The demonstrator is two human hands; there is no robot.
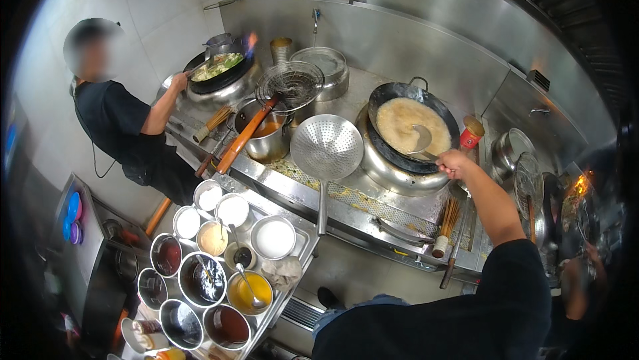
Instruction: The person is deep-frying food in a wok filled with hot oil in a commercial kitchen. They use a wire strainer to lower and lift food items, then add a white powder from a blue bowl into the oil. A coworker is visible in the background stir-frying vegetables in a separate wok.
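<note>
My right hand [452, 163] grips the handle of a metal ladle [422, 139], whose bowl is partly sunk in a cloudy, pale brown liquid [399, 120]. The liquid lies in a black wok [444, 105] with a loop handle at its far side, seated on a steel wok range ring [384, 175]. Just beyond my hand stands a red can [471, 135]. My left hand is out of view. Left of the wok, a perforated steel strainer [327, 146] rests with its handle over the counter's front edge.
A tray [302, 250] holds several seasoning pots, a yellow one [244, 290] among them. Left, a co-worker [120, 110] works a second wok [217, 70] beside a flame. A wire skimmer [289, 85] lies across a stockpot [269, 143]. A bamboo brush [446, 225] lies near the front edge.
</note>
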